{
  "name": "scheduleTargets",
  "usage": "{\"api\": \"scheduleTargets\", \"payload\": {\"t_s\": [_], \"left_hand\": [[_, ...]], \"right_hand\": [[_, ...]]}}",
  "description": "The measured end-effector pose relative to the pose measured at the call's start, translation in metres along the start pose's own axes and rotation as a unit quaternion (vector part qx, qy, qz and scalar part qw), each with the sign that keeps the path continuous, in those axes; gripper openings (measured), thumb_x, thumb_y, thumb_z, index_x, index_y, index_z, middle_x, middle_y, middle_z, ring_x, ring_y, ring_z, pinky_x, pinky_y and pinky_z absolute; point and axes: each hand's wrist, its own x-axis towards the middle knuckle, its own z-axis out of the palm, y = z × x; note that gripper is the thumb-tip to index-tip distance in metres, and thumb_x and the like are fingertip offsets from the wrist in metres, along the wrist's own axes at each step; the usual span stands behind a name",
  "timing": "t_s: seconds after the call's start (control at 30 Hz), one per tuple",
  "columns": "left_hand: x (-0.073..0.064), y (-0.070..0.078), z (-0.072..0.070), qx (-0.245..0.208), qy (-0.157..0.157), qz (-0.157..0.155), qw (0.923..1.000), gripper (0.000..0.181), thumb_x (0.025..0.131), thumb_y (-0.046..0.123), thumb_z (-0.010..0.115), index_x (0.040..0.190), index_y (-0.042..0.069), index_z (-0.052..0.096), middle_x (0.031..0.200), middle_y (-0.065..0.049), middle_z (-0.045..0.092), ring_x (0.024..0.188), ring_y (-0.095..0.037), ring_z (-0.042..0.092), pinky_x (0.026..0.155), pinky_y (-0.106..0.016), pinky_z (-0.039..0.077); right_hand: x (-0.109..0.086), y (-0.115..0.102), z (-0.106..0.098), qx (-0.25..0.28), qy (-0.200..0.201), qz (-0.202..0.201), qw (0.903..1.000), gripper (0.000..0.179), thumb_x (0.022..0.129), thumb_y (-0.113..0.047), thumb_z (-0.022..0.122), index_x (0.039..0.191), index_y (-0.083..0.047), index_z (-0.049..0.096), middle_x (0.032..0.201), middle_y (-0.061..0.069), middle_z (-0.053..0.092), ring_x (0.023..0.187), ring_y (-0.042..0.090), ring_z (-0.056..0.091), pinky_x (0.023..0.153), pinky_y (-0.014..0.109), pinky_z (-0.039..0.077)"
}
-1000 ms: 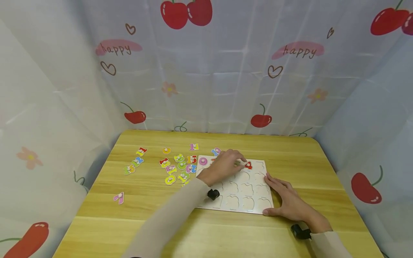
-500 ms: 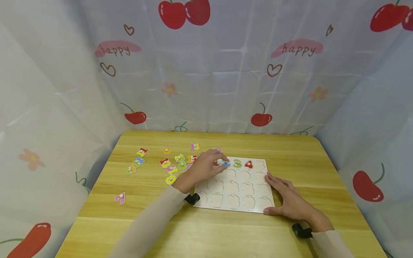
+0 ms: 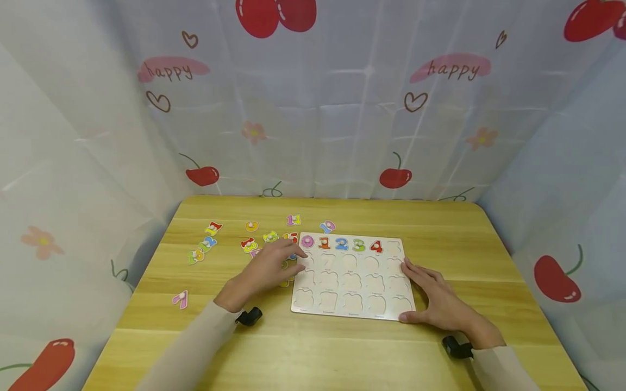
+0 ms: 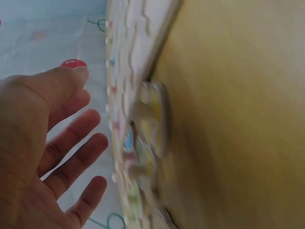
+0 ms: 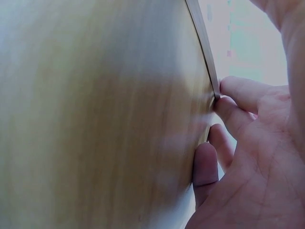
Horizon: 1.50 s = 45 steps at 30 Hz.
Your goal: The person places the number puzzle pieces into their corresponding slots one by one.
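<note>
A white wooden number puzzle board lies on the table, rows of cut-out recesses across it. Along its top row sit knobbed number pieces: a purple 0, an orange-red 1, a blue 2, a green 3 and a red 4. My left hand is over the board's left edge and the loose pieces beside it. In the left wrist view its fingers are spread, nothing between them. My right hand rests along the board's right edge, thumb at the near corner, fingertips farther up.
Several loose number pieces lie left of the board, partly hidden by my left hand. A pink 7-like piece lies alone at the near left. A purple-and-yellow 14 is at the back. Printed curtains enclose the wooden table.
My left hand has moved left across the board's top row, from near the 4, past the 2, to the board's left edge. The right hand has stayed at the right edge.
</note>
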Motion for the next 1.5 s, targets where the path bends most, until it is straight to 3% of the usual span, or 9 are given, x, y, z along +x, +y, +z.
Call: {"api": "scheduleTargets", "payload": {"t_s": [0.1, 0.27, 0.47, 0.7, 1.17, 1.3, 1.5], "left_hand": [[-0.014, -0.009, -0.003, 0.012, 0.015, 0.019, 0.9996, 0.024, 0.103, 0.026, 0.092, 0.124, 0.016, 0.086, 0.126, 0.000, 0.083, 0.118, -0.024, 0.078, 0.106, -0.049, 0.063], [-0.033, -0.021, -0.006, 0.012, 0.016, 0.026, 0.9995, 0.022, 0.098, 0.024, 0.097, 0.116, 0.016, 0.088, 0.123, 0.002, 0.083, 0.123, -0.024, 0.076, 0.110, -0.051, 0.061], [-0.041, -0.026, -0.007, 0.013, 0.016, 0.037, 0.9991, 0.020, 0.097, 0.026, 0.098, 0.113, 0.020, 0.088, 0.125, 0.004, 0.082, 0.127, -0.025, 0.074, 0.115, -0.058, 0.057], [-0.041, -0.025, -0.006, 0.004, -0.010, 0.024, 0.9997, 0.012, 0.101, 0.026, 0.095, 0.110, 0.023, 0.089, 0.130, 0.004, 0.082, 0.133, -0.026, 0.072, 0.119, -0.061, 0.051], [-0.038, -0.023, -0.005, 0.025, 0.005, 0.037, 0.9990, 0.010, 0.100, 0.029, 0.096, 0.105, 0.024, 0.088, 0.130, 0.006, 0.083, 0.131, -0.024, 0.072, 0.111, -0.055, 0.053], [-0.032, -0.020, -0.006, 0.024, 0.018, 0.053, 0.9982, 0.013, 0.100, 0.030, 0.097, 0.105, 0.024, 0.087, 0.128, 0.006, 0.084, 0.130, -0.022, 0.075, 0.112, -0.052, 0.057], [-0.017, -0.008, -0.002, -0.012, 0.028, 0.088, 0.9957, 0.013, 0.099, 0.023, 0.096, 0.105, 0.019, 0.085, 0.115, 0.006, 0.084, 0.114, -0.017, 0.081, 0.109, -0.045, 0.064]], "right_hand": [[0.000, 0.000, 0.000, 0.000, 0.001, 0.000, 1.0000, 0.128, 0.081, -0.058, 0.105, 0.181, -0.010, 0.041, 0.193, 0.015, 0.032, 0.162, 0.057, 0.035, 0.119, 0.088, 0.032], [0.000, 0.001, -0.001, -0.002, 0.004, -0.007, 1.0000, 0.128, 0.081, -0.056, 0.106, 0.181, -0.009, 0.041, 0.192, 0.018, 0.032, 0.162, 0.060, 0.035, 0.119, 0.089, 0.032], [-0.001, 0.002, -0.001, -0.002, 0.008, -0.011, 0.9999, 0.129, 0.081, -0.055, 0.106, 0.181, -0.008, 0.041, 0.192, 0.019, 0.032, 0.161, 0.061, 0.034, 0.119, 0.089, 0.031], [-0.002, 0.001, 0.000, 0.000, 0.007, -0.014, 0.9999, 0.128, 0.081, -0.056, 0.106, 0.181, -0.007, 0.041, 0.192, 0.020, 0.033, 0.161, 0.062, 0.035, 0.118, 0.090, 0.031], [0.000, 0.001, 0.001, -0.006, 0.007, -0.008, 0.9999, 0.129, 0.081, -0.057, 0.105, 0.181, -0.009, 0.041, 0.192, 0.018, 0.033, 0.162, 0.059, 0.036, 0.119, 0.089, 0.032], [-0.001, 0.000, 0.000, -0.009, 0.006, -0.007, 0.9999, 0.129, 0.081, -0.058, 0.105, 0.181, -0.009, 0.041, 0.192, 0.018, 0.033, 0.162, 0.058, 0.036, 0.120, 0.088, 0.033], [-0.001, -0.001, 0.000, -0.008, 0.005, -0.005, 0.9999, 0.128, 0.082, -0.058, 0.104, 0.181, -0.009, 0.041, 0.192, 0.017, 0.033, 0.162, 0.057, 0.035, 0.120, 0.087, 0.034]]}}
